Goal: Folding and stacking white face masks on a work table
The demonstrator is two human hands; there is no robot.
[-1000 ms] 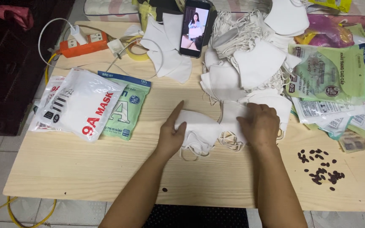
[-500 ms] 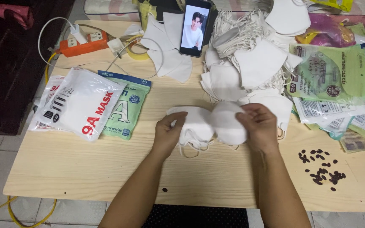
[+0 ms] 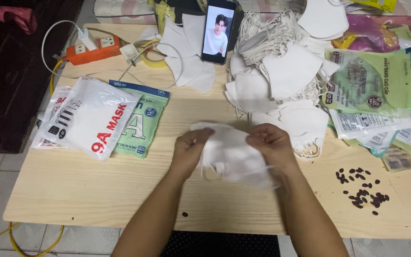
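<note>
Both my hands hold a small stack of white face masks (image 3: 231,154) lifted just above the wooden table (image 3: 96,185). My left hand (image 3: 190,151) grips the stack's left edge. My right hand (image 3: 271,144) pinches its right edge. The stack is blurred and tilted down toward me, with ear loops hanging under it. A big heap of loose white masks (image 3: 281,76) lies right behind my hands, toward the back of the table.
White and green mask packets (image 3: 98,119) lie at the left. More printed packets (image 3: 376,85) are piled at the right. A phone (image 3: 219,29) stands propped at the back. An orange power strip (image 3: 93,50) and tape roll (image 3: 154,59) sit far left. Dark seeds (image 3: 362,188) are scattered at the right front.
A second ago my hands pressed masks flat on the table. They gathered the masks into a stack and lifted it off the surface toward me.
</note>
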